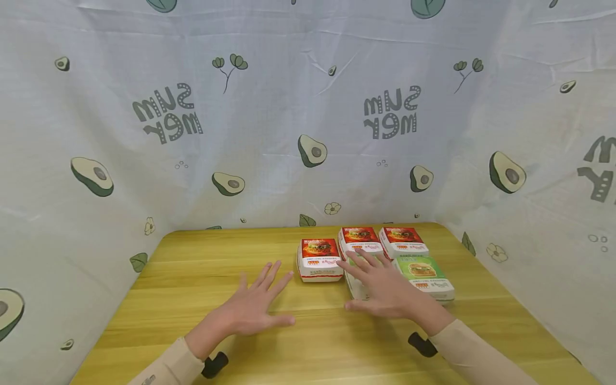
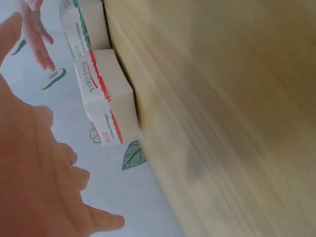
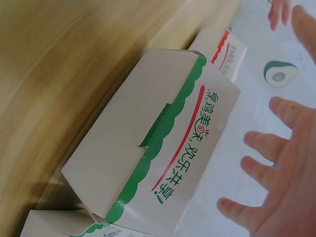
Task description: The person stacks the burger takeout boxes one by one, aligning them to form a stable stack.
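My left hand [image 1: 252,307] hovers above the wooden table with fingers spread and nothing in it. To its right stands a red-topped hamburger box [image 1: 319,260], apart from the fingers. My right hand [image 1: 385,286], also spread and holding nothing, is over a green hamburger box [image 3: 163,143] and hides most of its top in the head view. Beside that, on the right, sits another green hamburger box [image 1: 423,278]. Two more red-topped boxes stand behind: one red box [image 1: 360,240] past my right fingertips, and a second red box [image 1: 403,242] at the far right.
The wooden table [image 1: 192,267] reaches back to a pale curtain [image 1: 269,107] printed with avocados, which also hangs along both sides. Dark wrist-camera mounts, a left mount [image 1: 214,365] and a right mount [image 1: 422,345], jut out under my wrists.
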A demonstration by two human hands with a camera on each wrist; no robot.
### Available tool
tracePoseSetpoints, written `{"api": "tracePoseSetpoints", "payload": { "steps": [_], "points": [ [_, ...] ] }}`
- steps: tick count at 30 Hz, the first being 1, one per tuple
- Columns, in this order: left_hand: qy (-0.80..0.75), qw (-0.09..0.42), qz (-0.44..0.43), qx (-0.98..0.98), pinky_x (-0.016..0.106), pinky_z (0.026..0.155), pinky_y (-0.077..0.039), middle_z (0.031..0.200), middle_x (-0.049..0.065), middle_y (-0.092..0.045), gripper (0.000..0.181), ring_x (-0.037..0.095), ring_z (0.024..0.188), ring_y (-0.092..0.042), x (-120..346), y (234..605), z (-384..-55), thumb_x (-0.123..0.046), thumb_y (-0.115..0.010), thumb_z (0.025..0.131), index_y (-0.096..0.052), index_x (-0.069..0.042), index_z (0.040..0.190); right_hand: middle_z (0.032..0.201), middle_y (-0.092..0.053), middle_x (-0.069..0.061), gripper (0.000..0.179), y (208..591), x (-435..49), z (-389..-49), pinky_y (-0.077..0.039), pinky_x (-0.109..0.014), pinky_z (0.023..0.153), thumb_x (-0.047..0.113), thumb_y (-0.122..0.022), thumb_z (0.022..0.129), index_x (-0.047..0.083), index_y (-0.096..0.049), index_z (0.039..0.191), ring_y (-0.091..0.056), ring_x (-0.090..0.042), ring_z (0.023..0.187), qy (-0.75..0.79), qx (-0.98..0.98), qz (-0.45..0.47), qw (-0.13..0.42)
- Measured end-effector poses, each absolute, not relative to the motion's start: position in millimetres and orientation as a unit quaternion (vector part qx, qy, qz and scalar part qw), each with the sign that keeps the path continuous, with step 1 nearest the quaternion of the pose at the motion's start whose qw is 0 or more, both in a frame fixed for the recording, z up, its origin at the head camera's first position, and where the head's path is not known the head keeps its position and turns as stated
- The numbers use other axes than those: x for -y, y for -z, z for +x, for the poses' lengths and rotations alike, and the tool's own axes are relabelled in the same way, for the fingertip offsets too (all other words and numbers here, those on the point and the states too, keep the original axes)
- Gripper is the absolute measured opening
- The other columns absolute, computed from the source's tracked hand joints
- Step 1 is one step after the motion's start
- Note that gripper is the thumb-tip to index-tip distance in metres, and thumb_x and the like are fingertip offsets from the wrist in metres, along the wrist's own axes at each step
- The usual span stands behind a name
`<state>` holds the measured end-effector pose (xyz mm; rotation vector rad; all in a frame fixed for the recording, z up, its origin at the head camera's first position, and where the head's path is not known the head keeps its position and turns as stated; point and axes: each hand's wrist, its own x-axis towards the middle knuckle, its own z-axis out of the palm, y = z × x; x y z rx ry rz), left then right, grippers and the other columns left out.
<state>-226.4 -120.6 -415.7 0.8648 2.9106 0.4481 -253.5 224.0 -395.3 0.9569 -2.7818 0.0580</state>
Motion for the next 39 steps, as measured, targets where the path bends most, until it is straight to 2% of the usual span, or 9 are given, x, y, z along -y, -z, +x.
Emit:
{"api": "tracePoseSetpoints", "payload": {
  "steps": [4, 7, 11, 15, 19, 26, 39],
  "points": [
    [-0.144, 0.022, 0.298, -0.944, 0.073, 0.114, -0.014, 0.170, 0.005, 0.003, 0.093, 0.032, 0.156, -0.004, 119, 417, -229, -0.083, -0.041, 0.087, -0.018, -0.034, 0.162, 0.155, -0.047, -0.004, 0.084, 394, -226, -256, -0.032, -0.063, 0.111, 0.069, -0.062, 0.087, 0.024, -0.043, 0.154, -0.041, -0.033, 0.143, -0.028, 0.935, 0.328, 0.134],
    [-0.145, 0.001, 0.304, -0.942, 0.067, 0.115, -0.023, 0.169, 0.009, -0.012, 0.087, 0.032, 0.154, -0.019, 117, 418, -231, -0.076, -0.049, 0.090, -0.029, -0.028, 0.160, 0.148, -0.055, -0.001, 0.078, 393, -227, -258, -0.036, -0.061, 0.110, 0.069, -0.060, 0.089, 0.023, -0.048, 0.150, -0.049, -0.030, 0.137, -0.040, 0.934, 0.323, 0.147],
    [-0.152, -0.031, 0.300, -0.941, 0.058, 0.110, -0.038, 0.159, 0.012, -0.039, 0.072, 0.033, 0.143, -0.043, 114, 418, -233, -0.058, -0.061, 0.094, -0.046, -0.020, 0.152, 0.143, -0.058, 0.000, 0.073, 392, -228, -262, -0.039, -0.060, 0.108, 0.069, -0.059, 0.090, 0.024, -0.052, 0.147, -0.052, -0.030, 0.134, -0.047, 0.934, 0.319, 0.154],
    [-0.156, -0.051, 0.295, -0.941, 0.054, 0.105, -0.045, 0.149, 0.008, -0.052, 0.061, 0.031, 0.134, -0.053, 112, 420, -236, -0.051, -0.064, 0.095, -0.053, -0.019, 0.146, 0.146, -0.055, -0.003, 0.074, 392, -231, -266, -0.037, -0.063, 0.108, 0.064, -0.067, 0.087, 0.025, -0.051, 0.148, -0.050, -0.031, 0.136, -0.049, 0.935, 0.316, 0.150],
    [-0.159, -0.060, 0.295, -0.940, 0.053, 0.104, -0.047, 0.145, 0.007, -0.056, 0.057, 0.030, 0.131, -0.055, 112, 421, -236, -0.049, -0.065, 0.095, -0.057, -0.018, 0.142, 0.153, -0.048, -0.007, 0.080, 392, -235, -269, -0.034, -0.067, 0.109, 0.060, -0.073, 0.083, 0.027, -0.047, 0.151, -0.045, -0.032, 0.140, -0.060, 0.944, 0.298, 0.125],
    [-0.159, -0.052, 0.301, -0.939, 0.051, 0.102, -0.049, 0.140, 0.007, -0.060, 0.052, 0.029, 0.128, -0.057, 113, 422, -235, -0.047, -0.065, 0.095, -0.060, -0.018, 0.138, 0.158, -0.041, -0.009, 0.088, 395, -240, -274, -0.026, -0.072, 0.110, 0.065, -0.074, 0.080, 0.027, -0.044, 0.153, -0.039, -0.037, 0.144, -0.061, 0.955, 0.275, 0.094],
    [-0.162, -0.056, 0.303, -0.937, 0.050, 0.100, -0.050, 0.138, 0.005, -0.061, 0.052, 0.027, 0.127, -0.058, 113, 424, -235, -0.047, -0.066, 0.095, -0.060, -0.018, 0.137, 0.157, -0.043, -0.010, 0.095, 400, -247, -277, -0.028, -0.076, 0.105, 0.074, -0.071, 0.075, 0.026, -0.044, 0.153, -0.039, -0.042, 0.142, -0.050, 0.959, 0.272, 0.057]
  ]
}}
